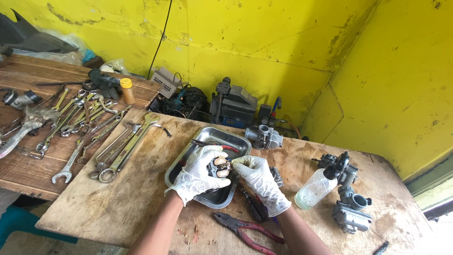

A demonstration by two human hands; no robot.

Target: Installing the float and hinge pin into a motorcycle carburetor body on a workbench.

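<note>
Head view: left hand and right hand, both in white gloves, grip a small dark carburetor part between them, over the near end of the metal tray. Red-handled pliers lie on the tabletop just below the tray; spray bottle to its right, wrenches left.

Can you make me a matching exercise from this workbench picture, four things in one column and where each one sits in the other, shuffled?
Things:
1. metal tray
2. red-handled pliers
3. spray bottle
4. small bottle with a yellow cap

Places:
A. far back on the left bench
B. under both gloved hands
C. right of the hands, beside grey carburettors
D. near edge, in front of the right forearm

Pairs: 1-B, 2-D, 3-C, 4-A
</note>
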